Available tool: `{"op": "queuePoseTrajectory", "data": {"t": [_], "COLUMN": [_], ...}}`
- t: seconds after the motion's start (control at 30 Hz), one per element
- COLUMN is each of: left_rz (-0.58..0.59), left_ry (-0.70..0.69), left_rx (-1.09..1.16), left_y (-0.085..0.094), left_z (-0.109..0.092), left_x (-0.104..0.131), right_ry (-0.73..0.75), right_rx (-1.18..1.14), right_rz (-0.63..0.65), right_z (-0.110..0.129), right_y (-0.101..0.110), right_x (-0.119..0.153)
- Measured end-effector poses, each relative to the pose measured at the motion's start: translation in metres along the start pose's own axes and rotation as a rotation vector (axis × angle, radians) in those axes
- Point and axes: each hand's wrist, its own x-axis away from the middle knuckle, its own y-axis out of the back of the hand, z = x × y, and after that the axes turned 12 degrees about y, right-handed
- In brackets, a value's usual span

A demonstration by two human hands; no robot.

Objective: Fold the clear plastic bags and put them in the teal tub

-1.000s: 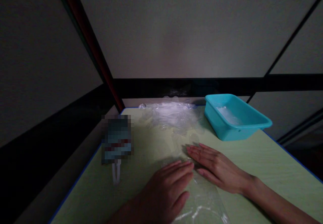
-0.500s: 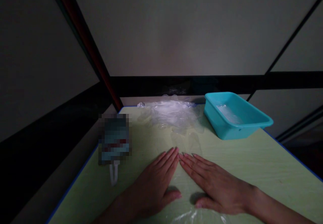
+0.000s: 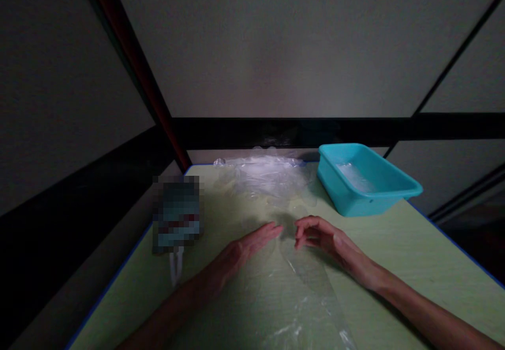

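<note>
A long sheet of thin clear plastic, which looks like a disposable glove point(image 3: 310, 276), lies flat on the table in front of me, with wrinkles shining at its near end. My left hand point(image 3: 254, 242) hovers just over its left side, fingers straight and together, holding nothing. On the other side my right hand point(image 3: 325, 237) is raised above the tabletop, its fingers loosely bent and apart, with nothing visible in them. Beyond both hands, a heap of similar clear plastic gloves point(image 3: 264, 173) is spread along the table's back edge.
A turquoise plastic basin point(image 3: 379, 205) at the back right has some clear plastic inside. At the left edge lies a blurred-out object point(image 3: 177, 213) with a white strap or loop point(image 3: 176, 266). The pale green table point(image 3: 418, 266) has a blue edge and meets a wall behind.
Both hands were pressed flat on the plastic with fingertips meeting. Now they have lifted and parted, and the right fingers have curled.
</note>
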Motion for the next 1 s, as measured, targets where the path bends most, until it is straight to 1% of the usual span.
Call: {"op": "queuePoseTrajectory", "data": {"t": [0.07,0.1,0.17,0.27,0.37,0.47,0.53,0.6,0.73,0.77,0.8,0.83,0.9,1.0], "left_rz": [0.100,0.132,0.167,0.174,0.165,0.175,0.172,0.167,0.128,0.115,0.105,0.100,0.101,0.095], "left_ry": [-0.031,-0.040,-0.044,-0.024,0.040,0.084,0.108,0.120,0.073,0.055,0.040,0.029,0.028,0.062], "left_rx": [0.218,0.286,0.348,0.391,0.402,0.386,0.374,0.384,0.454,0.474,0.491,0.507,0.520,0.507], "left_y": [-0.001,-0.001,-0.002,-0.002,0.000,0.001,0.000,0.000,0.001,0.002,0.002,0.003,0.003,0.001], "left_z": [0.004,0.005,0.006,0.007,0.013,0.019,0.019,0.015,0.002,0.000,-0.002,-0.003,-0.002,0.003], "left_x": [-0.004,-0.006,-0.007,-0.008,-0.009,-0.012,-0.013,-0.013,-0.010,-0.010,-0.009,-0.009,-0.010,-0.012], "right_ry": [-0.028,-0.053,-0.093,-0.117,-0.102,-0.085,-0.096,-0.113,-0.102,-0.092,-0.083,-0.074,-0.061,-0.067], "right_rx": [-0.149,-0.180,-0.195,-0.203,-0.194,-0.168,-0.174,-0.231,-0.353,-0.360,-0.362,-0.363,-0.345,-0.203], "right_rz": [-0.018,-0.007,0.024,0.077,0.121,0.132,0.133,0.086,-0.180,-0.216,-0.221,-0.197,-0.103,0.055], "right_z": [-0.004,-0.006,-0.009,-0.013,-0.014,-0.014,-0.016,-0.020,-0.029,-0.030,-0.030,-0.029,-0.026,-0.018], "right_y": [-0.003,-0.005,-0.008,-0.012,-0.014,-0.016,-0.016,-0.015,-0.009,-0.008,-0.008,-0.008,-0.011,-0.018], "right_x": [-0.004,-0.005,-0.006,-0.006,-0.006,-0.007,-0.008,-0.009,-0.012,-0.012,-0.012,-0.012,-0.011,-0.009]}}
